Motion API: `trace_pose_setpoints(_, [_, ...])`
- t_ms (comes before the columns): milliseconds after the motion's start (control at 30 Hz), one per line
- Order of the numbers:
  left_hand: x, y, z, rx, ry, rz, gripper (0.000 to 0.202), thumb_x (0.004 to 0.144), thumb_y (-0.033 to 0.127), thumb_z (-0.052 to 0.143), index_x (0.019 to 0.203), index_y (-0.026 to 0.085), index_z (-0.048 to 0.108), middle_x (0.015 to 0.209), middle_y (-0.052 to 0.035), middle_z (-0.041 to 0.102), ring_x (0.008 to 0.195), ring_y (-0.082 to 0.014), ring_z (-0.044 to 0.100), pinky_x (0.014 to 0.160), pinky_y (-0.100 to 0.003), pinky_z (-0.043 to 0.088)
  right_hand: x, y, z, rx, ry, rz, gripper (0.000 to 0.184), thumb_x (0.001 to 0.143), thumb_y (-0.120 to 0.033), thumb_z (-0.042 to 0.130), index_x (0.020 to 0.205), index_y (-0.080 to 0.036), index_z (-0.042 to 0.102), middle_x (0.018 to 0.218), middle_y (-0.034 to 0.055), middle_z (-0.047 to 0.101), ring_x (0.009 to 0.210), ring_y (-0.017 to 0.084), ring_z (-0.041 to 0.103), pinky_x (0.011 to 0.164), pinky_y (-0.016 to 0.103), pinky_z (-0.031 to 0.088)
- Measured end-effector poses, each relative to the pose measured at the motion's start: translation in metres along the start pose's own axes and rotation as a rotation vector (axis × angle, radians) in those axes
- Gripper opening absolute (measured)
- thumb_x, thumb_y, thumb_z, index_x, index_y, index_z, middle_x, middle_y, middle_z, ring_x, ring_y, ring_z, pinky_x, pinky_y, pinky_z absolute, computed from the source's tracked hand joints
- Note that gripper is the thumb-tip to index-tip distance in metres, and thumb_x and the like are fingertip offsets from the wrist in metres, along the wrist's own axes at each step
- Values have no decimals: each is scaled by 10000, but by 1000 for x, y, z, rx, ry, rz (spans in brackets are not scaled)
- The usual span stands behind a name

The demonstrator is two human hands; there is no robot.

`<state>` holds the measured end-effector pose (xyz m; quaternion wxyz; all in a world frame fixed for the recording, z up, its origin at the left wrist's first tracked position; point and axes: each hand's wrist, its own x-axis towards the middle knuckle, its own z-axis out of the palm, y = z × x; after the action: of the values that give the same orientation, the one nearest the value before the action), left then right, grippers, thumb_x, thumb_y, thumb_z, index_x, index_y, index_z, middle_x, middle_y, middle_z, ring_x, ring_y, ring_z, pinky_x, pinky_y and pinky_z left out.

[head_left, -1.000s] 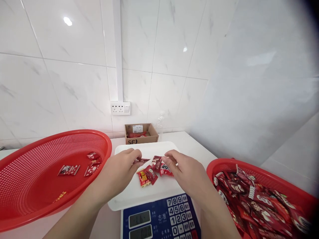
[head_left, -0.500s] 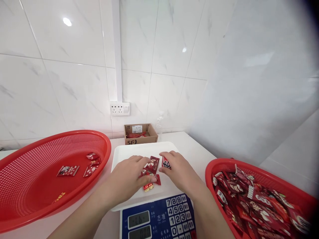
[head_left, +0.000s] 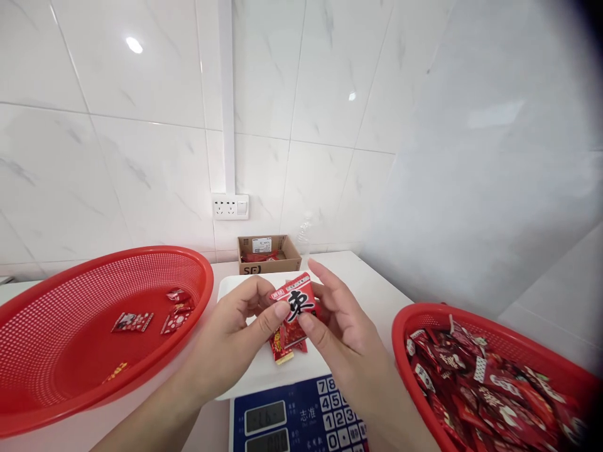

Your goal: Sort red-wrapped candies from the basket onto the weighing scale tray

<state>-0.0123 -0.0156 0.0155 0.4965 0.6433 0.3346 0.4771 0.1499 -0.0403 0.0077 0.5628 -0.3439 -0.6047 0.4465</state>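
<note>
Both hands meet above the scale's white tray (head_left: 254,376), pinching a red snack packet (head_left: 298,300) with a large black character on its front. My left hand (head_left: 240,333) grips its left side, thumb on the front face. My right hand (head_left: 346,326) has its thumb on the lower right of the packet and its fingers behind, the index stretched upward. Beneath the hands, a small red and gold packet (head_left: 281,351) and other red packets lie partly hidden on the tray. The blue keypad panel (head_left: 282,405) of the scale faces me, partly covered by my right wrist.
To the left stands a red mesh basket (head_left: 141,257) with a few packets (head_left: 132,321). A red basket (head_left: 409,314) full of packets (head_left: 490,389) is at the right. Behind the scale are a cardboard box (head_left: 271,254) and a clear bottle (head_left: 305,229), near the tiled wall.
The packet that was by my right fingers is now raised off the tray and held between both hands. My left hand has come up from the packets on the tray.
</note>
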Motion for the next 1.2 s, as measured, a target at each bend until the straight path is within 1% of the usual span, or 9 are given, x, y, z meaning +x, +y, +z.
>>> trace_pose_setpoints(100, [-2,-1,2,-128,-3,29,282,857,444,636,789,189,535,698,43,595,617,-82,530,580,-197,449,4,1,0,149,15,67,540,842,-334,693,1333,-339,469,1145,18,673,997,146,660,811,263,563])
trace_pose_setpoints(200, [-3,-3,4,-122,5,70,291,852,445,643,779,185,536,675,40,591,620,-80,528,575,-184,444,6,0,0,210,-19,148,410,764,-338,771,1125,-271,588,961,-3,697,863,134,665,717,237,568])
trace_pose_setpoints(267, [-3,-5,5,-98,9,87,296,842,457,650,796,186,541,699,32,588,640,-88,531,583,-191,449,6,-2,0,214,-13,161,360,728,-333,801,1015,-264,595,885,-30,674,794,118,645,672,222,557])
trace_pose_setpoints(500, [-3,-6,5,-73,-156,35,389,809,570,625,871,197,535,804,-5,570,711,-138,522,597,-252,452,-3,-7,7,70,94,134,506,645,-261,851,1049,-339,556,857,-68,604,780,113,595,668,214,522])
trace_pose_setpoints(600, [-4,-3,6,-56,-154,50,349,827,531,627,873,191,566,799,-4,584,731,-138,537,631,-249,452,-4,-9,8,-62,74,137,479,668,-280,830,1067,-344,573,896,-58,603,822,128,594,714,241,512])
trace_pose_setpoints(767, [-6,1,7,-65,-100,59,311,840,496,625,826,186,602,743,5,608,686,-127,559,622,-232,464,-3,-13,2,-109,-78,200,511,700,-374,807,1126,-332,529,990,-26,622,883,157,586,774,297,500])
trace_pose_setpoints(867, [-6,1,8,-59,-68,66,346,816,518,642,758,180,591,666,22,570,616,-108,520,558,-206,435,-2,-10,-1,-59,-141,154,455,713,-525,760,1002,-273,514,897,-24,576,806,149,550,688,272,475])
trace_pose_setpoints(967, [-7,3,10,-24,-59,79,354,807,509,656,717,174,585,640,30,535,596,-96,473,534,-191,409,-3,-6,0,-134,-166,86,447,778,-644,622,883,-226,502,798,-23,507,711,134,476,616,254,419])
trace_pose_setpoints(1200, [-8,5,16,-80,-117,61,360,853,519,593,733,185,535,668,34,515,591,-90,421,529,-182,382,-4,-6,4,-252,-206,47,396,838,-605,570,818,-209,570,684,-14,487,645,152,464,603,266,404])
